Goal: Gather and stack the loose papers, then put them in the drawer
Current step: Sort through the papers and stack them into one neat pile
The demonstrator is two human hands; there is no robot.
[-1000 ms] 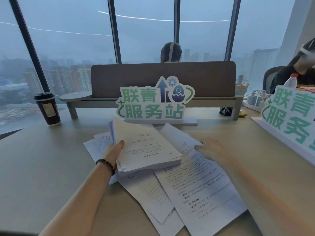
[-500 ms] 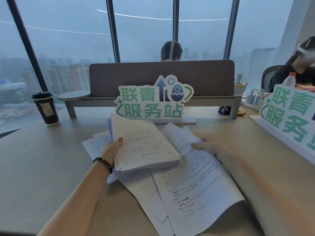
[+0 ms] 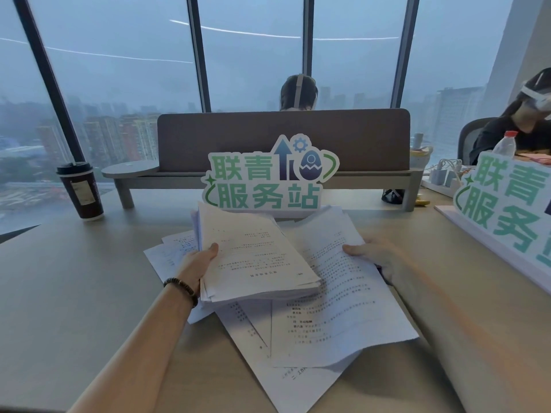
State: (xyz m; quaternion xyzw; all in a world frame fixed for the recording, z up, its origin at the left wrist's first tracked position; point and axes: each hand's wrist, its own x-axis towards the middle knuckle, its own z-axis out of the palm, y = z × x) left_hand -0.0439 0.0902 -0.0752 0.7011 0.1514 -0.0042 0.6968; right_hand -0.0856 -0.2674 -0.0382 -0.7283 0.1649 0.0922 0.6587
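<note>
Left hand (image 3: 198, 262) gripping stack (image 3: 253, 257) (thumb on top); right hand (image 3: 374, 256) pinching sheet (image 3: 337, 296), lifted over loose papers (image 3: 167, 254) on desk (image 3: 59, 293).

Floor-to-ceiling windows (image 3: 253, 55), hazy skyline; beige desk (image 3: 74, 278), grey divider (image 3: 283, 138).

The middle sign (image 3: 269, 177) reads 联青服务站, the right sign (image 3: 507, 204) shows the same characters cut off, and the papers' (image 3: 337, 296) print is illegible.

White papers (image 3: 337, 296) with black print, green-lettered sign (image 3: 268, 177), dark maroon cup (image 3: 82, 192), beige desk (image 3: 74, 293).
</note>
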